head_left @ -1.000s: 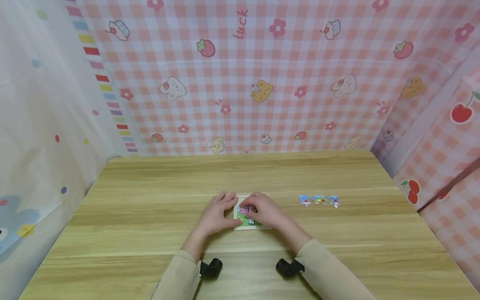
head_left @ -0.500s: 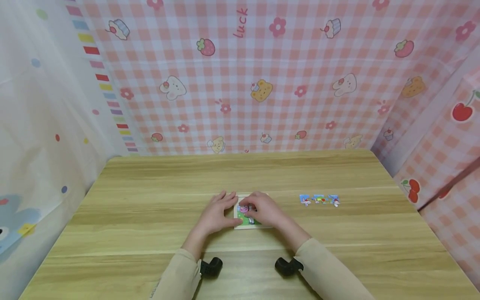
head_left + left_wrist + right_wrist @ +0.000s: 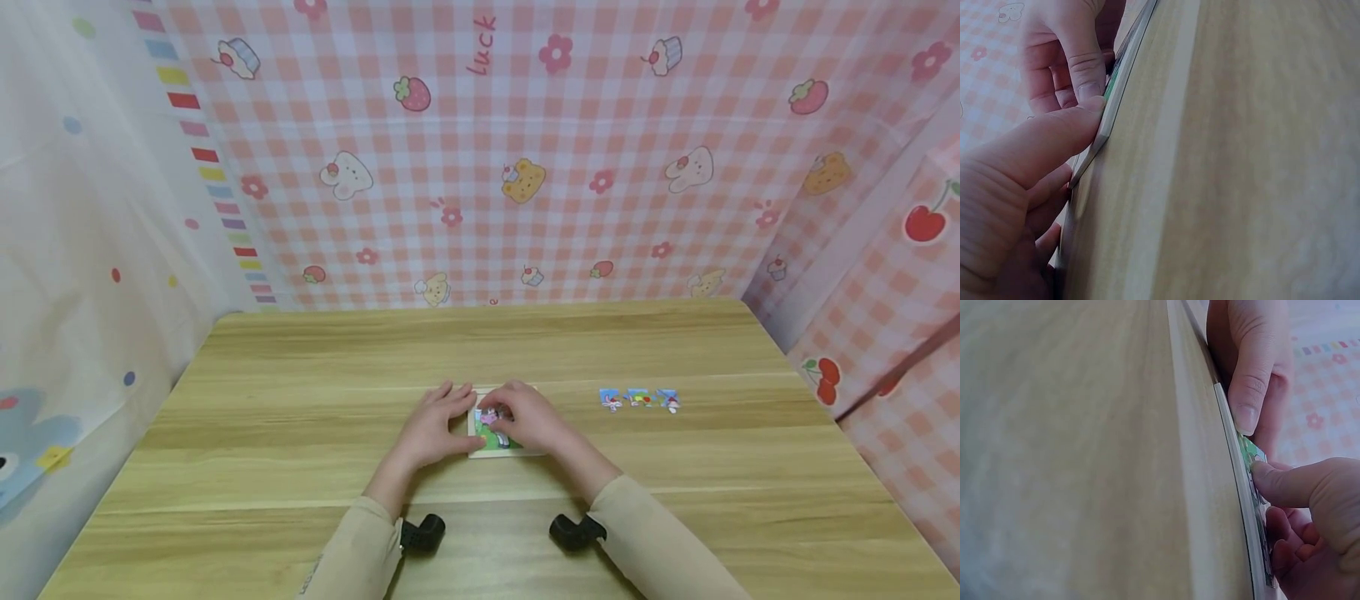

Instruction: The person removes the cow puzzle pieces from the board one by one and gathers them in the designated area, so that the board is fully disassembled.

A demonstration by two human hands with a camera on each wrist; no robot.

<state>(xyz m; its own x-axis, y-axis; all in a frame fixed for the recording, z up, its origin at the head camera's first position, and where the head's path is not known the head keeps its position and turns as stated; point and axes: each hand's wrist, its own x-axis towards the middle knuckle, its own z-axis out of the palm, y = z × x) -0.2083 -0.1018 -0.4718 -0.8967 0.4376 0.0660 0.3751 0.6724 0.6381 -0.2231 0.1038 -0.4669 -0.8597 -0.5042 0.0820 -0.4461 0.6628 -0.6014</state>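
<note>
A small jigsaw puzzle in a pale frame [image 3: 506,454] lies flat near the middle of the table, with green and pink picture parts showing. My left hand [image 3: 433,429] lies along its left side, fingers spread toward the far corner. The left thumb [image 3: 1054,140] rests on the near left corner. Over the puzzle's right part, my right hand [image 3: 528,421] pinches a puzzle piece [image 3: 487,416] with curled fingers and thumb. That piece is mostly covered by the fingers. In the right wrist view, a green picture part [image 3: 1249,448] shows between the two thumbs.
Three loose puzzle pieces, a left one [image 3: 609,399], a middle one [image 3: 640,398] and a right one [image 3: 667,400], lie in a row to the right of the frame. A wooden table [image 3: 337,350] reaches back to a checked cloth [image 3: 480,233].
Both hands have stayed almost in place. The pink part of the picture between my right fingers has shifted slightly and looks different. The loose pieces have not moved.
</note>
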